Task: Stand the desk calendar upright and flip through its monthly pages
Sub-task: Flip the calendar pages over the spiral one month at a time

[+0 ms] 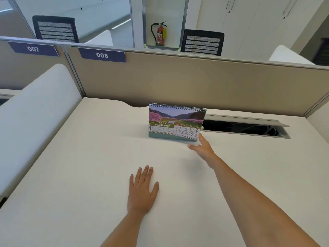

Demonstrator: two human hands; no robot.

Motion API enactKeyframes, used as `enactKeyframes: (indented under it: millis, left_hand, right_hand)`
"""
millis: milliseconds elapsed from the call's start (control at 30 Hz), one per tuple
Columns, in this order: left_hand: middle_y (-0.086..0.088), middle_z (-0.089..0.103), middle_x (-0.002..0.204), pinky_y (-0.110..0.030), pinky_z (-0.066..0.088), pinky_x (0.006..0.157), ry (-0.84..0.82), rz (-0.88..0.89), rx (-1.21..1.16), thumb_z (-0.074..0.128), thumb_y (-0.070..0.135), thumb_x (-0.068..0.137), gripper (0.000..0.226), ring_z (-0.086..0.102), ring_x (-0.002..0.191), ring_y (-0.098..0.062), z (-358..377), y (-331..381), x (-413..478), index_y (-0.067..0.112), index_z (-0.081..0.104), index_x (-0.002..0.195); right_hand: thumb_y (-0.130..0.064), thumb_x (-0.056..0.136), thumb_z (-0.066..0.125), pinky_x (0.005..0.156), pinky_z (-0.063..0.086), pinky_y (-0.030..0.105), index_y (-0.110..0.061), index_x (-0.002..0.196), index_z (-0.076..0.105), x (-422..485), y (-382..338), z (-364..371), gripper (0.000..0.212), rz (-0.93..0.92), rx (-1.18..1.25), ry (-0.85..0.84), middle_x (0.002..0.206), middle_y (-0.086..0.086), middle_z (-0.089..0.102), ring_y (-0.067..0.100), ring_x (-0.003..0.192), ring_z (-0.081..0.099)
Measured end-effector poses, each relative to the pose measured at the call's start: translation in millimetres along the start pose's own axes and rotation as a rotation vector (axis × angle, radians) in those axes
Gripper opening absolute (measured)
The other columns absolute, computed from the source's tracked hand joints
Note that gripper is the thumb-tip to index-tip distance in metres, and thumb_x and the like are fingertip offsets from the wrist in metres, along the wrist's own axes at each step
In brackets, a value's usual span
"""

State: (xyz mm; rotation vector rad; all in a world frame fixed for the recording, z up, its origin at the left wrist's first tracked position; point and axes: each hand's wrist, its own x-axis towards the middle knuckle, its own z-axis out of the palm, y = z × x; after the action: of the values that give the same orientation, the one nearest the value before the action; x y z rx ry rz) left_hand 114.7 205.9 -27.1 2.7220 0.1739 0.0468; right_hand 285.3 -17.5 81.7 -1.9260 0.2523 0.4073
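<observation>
The spiral-bound desk calendar [175,122] stands upright on the white desk [80,166], near the back partition. Its front page shows FEBRUARY under a picture of pink blossom trees by a river. My right hand [202,148] reaches out just below the calendar's lower right corner, fingers spread; the fingertips are at or very near that corner and hold nothing. My left hand [142,189] lies flat on the desk, palm down, well in front of the calendar, fingers slightly apart.
A beige partition [195,82] with labels 007 and 008 closes the desk's far side. An open cable slot [245,128] with its lid raised lies right of the calendar. A white side panel [35,111] stands at the left. Chairs and a fire extinguisher [160,34] are beyond.
</observation>
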Motion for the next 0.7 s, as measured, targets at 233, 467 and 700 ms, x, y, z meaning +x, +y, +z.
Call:
enactKeyframes:
  millis: [233, 467, 700]
  left_hand:
    - [0.015, 0.009, 0.16, -0.037, -0.009, 0.119, -0.002, 0.0, 0.004, 0.017, 0.054, 0.093, 0.063, -0.005, 0.147, -0.007, -2, 1, 0, 0.033, 0.012, 0.152]
    - [0.015, 0.008, 0.161, -0.039, -0.006, 0.12, -0.007, -0.006, -0.005, 0.025, 0.05, 0.096, 0.06, -0.005, 0.148, -0.008, -3, 1, 0, 0.033, 0.011, 0.152]
    - [0.015, 0.009, 0.16, -0.038, -0.007, 0.12, -0.002, -0.001, -0.021, 0.027, 0.049, 0.096, 0.06, -0.005, 0.147, -0.007, -4, 2, -1, 0.034, 0.01, 0.152]
  right_hand:
    - [-0.017, 0.086, 0.07, 0.098, 0.043, 0.037, -0.022, 0.136, 0.039, -6, 4, 5, 0.059, -0.023, 0.087, 0.107, 0.144, 0.005, 0.048, 0.025, 0.124, 0.05]
    - [-0.053, 0.091, 0.05, 0.079, 0.048, 0.036, -0.029, 0.107, 0.065, -19, -13, -7, 0.032, 0.004, 0.228, -0.03, 0.11, -0.005, 0.072, 0.016, 0.094, 0.07]
    - [-0.054, 0.089, 0.045, 0.073, 0.043, 0.036, -0.021, 0.104, 0.067, -29, -64, -33, 0.043, -0.161, 0.503, -0.123, 0.099, 0.006, 0.073, 0.024, 0.089, 0.066]
